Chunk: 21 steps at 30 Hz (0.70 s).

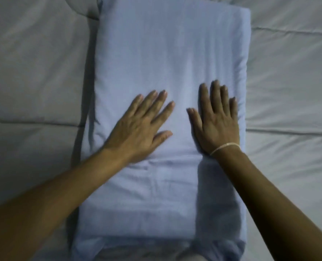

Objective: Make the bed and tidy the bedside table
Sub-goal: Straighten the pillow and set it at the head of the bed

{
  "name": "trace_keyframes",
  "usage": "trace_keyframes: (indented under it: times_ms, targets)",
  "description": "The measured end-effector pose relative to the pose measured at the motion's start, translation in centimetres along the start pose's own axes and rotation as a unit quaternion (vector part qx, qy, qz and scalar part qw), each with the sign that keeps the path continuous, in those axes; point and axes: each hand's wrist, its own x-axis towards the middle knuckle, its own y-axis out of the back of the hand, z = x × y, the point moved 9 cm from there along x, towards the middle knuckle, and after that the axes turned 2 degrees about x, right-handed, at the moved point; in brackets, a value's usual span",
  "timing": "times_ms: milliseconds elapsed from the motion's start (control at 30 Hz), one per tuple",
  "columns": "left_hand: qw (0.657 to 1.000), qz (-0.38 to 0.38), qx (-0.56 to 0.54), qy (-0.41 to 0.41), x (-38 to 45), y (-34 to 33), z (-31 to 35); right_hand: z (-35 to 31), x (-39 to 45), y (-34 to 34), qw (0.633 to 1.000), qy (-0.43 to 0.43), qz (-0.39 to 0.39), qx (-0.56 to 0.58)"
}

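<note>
Pillow (167, 72), pale blue, lying lengthwise away from the wearer on grey quilted bedding (33, 72), long axis near to far. Left hand (137, 132) and right hand (216, 121) pressed flat on it, fingers spread, gripping nothing. Thin band (223, 146) round right wrist.

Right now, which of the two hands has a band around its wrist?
The right hand, lying flat near the pillow's right edge, has a thin pale band at its wrist. The left hand has a bare wrist.
</note>
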Motion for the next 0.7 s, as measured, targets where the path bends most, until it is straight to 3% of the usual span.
trace_keyframes:
  times_ms: [367,500,600,700]
  targets:
    - [0.995,-0.074,-0.04,-0.055,-15.2,-3.2,10.3,0.4,-18.7,-1.8,0.999,-0.012,-0.022,-0.036]
    - [0.992,-0.064,-0.073,-0.082,-19.0,-2.5,12.5,0.5,-23.9,-1.8,0.998,-0.027,-0.036,-0.034]
    - [0.992,0.015,-0.123,-0.02,-16.7,0.7,10.3,-0.6,-22.5,-0.1,0.998,-0.066,0.007,0.021]
    - [0.987,0.069,-0.097,0.107,-11.7,2.1,4.6,-4.8,-17.4,0.8,0.996,-0.03,0.041,0.071]
